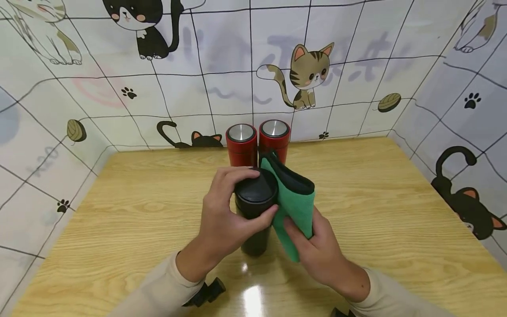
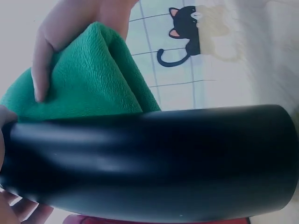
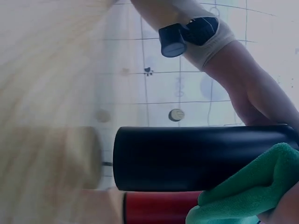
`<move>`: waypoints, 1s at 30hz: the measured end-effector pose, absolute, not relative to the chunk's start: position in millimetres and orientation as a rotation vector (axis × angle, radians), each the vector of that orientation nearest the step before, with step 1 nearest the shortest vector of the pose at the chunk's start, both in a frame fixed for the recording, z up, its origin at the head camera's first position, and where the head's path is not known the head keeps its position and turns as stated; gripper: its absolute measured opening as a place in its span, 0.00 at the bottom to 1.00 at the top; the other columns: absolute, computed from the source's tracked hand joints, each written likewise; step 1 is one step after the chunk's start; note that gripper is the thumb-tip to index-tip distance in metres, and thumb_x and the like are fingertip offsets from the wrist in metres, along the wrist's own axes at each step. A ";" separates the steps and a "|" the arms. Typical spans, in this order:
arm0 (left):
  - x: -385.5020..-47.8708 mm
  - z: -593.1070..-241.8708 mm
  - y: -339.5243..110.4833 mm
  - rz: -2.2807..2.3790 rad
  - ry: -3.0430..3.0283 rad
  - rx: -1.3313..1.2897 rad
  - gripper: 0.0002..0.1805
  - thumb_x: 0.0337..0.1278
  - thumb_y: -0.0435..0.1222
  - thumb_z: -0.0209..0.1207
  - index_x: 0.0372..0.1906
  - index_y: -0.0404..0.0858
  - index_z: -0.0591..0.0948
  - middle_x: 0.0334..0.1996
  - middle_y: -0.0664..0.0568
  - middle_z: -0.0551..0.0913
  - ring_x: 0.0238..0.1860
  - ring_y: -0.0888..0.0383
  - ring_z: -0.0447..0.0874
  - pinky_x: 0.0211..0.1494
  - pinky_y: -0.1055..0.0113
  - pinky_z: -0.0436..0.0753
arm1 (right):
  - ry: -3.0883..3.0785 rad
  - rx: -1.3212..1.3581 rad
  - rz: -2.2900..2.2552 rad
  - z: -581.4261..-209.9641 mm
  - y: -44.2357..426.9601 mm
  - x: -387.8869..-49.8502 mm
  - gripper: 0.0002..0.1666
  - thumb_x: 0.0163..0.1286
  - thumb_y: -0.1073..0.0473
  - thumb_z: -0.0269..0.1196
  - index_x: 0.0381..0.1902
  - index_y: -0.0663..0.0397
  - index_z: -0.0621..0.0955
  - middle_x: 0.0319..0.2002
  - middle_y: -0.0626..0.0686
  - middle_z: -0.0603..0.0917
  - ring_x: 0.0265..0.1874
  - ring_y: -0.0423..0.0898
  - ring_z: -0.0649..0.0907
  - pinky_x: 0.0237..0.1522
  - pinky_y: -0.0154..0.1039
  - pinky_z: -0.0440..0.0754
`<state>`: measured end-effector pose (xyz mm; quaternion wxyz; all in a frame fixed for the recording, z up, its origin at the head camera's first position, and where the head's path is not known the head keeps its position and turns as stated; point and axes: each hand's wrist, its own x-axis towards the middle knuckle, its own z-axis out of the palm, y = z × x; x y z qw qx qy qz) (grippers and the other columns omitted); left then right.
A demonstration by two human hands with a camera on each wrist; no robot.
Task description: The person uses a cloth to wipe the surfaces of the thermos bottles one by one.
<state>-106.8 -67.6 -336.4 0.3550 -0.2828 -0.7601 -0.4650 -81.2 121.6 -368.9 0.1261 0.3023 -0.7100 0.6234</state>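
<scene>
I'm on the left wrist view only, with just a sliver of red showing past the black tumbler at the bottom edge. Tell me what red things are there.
Observer: Two red tumblers, side by side; the head view shows both.
Operator: The black tumbler runs off my left edge. Tell me how that end is finished.
Observer: In the head view, a black lid closes it.
Operator: Now the green cloth. Report any other colour on it.
Observer: The head view shows a black strip along its upper edge, above the right hand that holds it.
</scene>
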 end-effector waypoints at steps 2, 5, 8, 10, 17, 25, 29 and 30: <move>-108.0 -339.8 -66.9 -1.171 -1.971 -0.738 0.32 0.37 0.39 0.78 0.52 0.36 0.79 0.50 0.44 0.78 0.54 0.52 0.80 0.58 0.64 0.83 | -2.078 0.860 1.811 -373.3 120.7 -82.5 0.33 0.65 0.78 0.57 0.67 0.57 0.70 0.56 0.50 0.81 0.52 0.39 0.82 0.55 0.30 0.81; -109.3 -344.1 -66.5 -1.128 -1.968 -0.753 0.32 0.35 0.40 0.78 0.51 0.37 0.79 0.49 0.44 0.78 0.53 0.51 0.82 0.56 0.63 0.85 | -2.061 0.856 1.860 -378.4 119.5 -84.2 0.36 0.62 0.80 0.60 0.67 0.59 0.69 0.56 0.51 0.80 0.53 0.40 0.82 0.56 0.31 0.81; -110.9 -347.2 -67.3 -1.100 -1.948 -0.776 0.31 0.38 0.42 0.77 0.50 0.36 0.79 0.48 0.42 0.78 0.51 0.49 0.83 0.53 0.60 0.86 | -2.048 0.869 1.927 -382.0 118.7 -84.6 0.36 0.63 0.81 0.58 0.68 0.60 0.66 0.58 0.50 0.79 0.55 0.40 0.81 0.59 0.32 0.80; -113.2 -349.4 -68.0 -1.077 -1.928 -0.796 0.30 0.44 0.45 0.74 0.51 0.34 0.77 0.48 0.40 0.78 0.50 0.47 0.83 0.51 0.58 0.87 | -2.064 0.877 1.925 -385.2 118.1 -84.2 0.33 0.65 0.81 0.56 0.67 0.62 0.66 0.55 0.48 0.80 0.53 0.38 0.81 0.57 0.31 0.80; -117.4 -354.4 -71.6 -1.008 -1.931 -0.766 0.31 0.54 0.52 0.64 0.52 0.31 0.73 0.46 0.37 0.75 0.49 0.44 0.83 0.49 0.53 0.88 | -2.247 0.857 1.774 -400.9 114.5 -82.0 0.20 0.72 0.75 0.52 0.60 0.64 0.71 0.39 0.54 0.81 0.36 0.36 0.79 0.42 0.32 0.81; -117.1 -355.4 -71.0 -1.007 -1.936 -0.759 0.31 0.53 0.52 0.64 0.52 0.32 0.73 0.45 0.37 0.75 0.48 0.45 0.82 0.49 0.52 0.88 | -2.256 0.818 1.759 -399.4 115.0 -80.7 0.25 0.72 0.75 0.53 0.66 0.60 0.70 0.52 0.56 0.83 0.45 0.40 0.81 0.51 0.32 0.82; -117.4 -357.3 -70.1 -1.023 -1.928 -0.771 0.31 0.52 0.51 0.65 0.51 0.32 0.73 0.45 0.37 0.75 0.48 0.45 0.81 0.49 0.52 0.87 | -2.194 0.809 1.794 -392.0 116.3 -78.2 0.26 0.71 0.76 0.53 0.65 0.57 0.71 0.52 0.56 0.83 0.47 0.38 0.81 0.53 0.30 0.81; -117.6 -357.8 -69.9 -1.027 -1.925 -0.773 0.31 0.52 0.51 0.65 0.51 0.32 0.73 0.45 0.37 0.75 0.48 0.46 0.81 0.49 0.53 0.87 | -2.185 0.804 1.797 -390.6 116.5 -77.8 0.26 0.71 0.76 0.53 0.65 0.57 0.71 0.51 0.56 0.83 0.45 0.38 0.81 0.52 0.30 0.81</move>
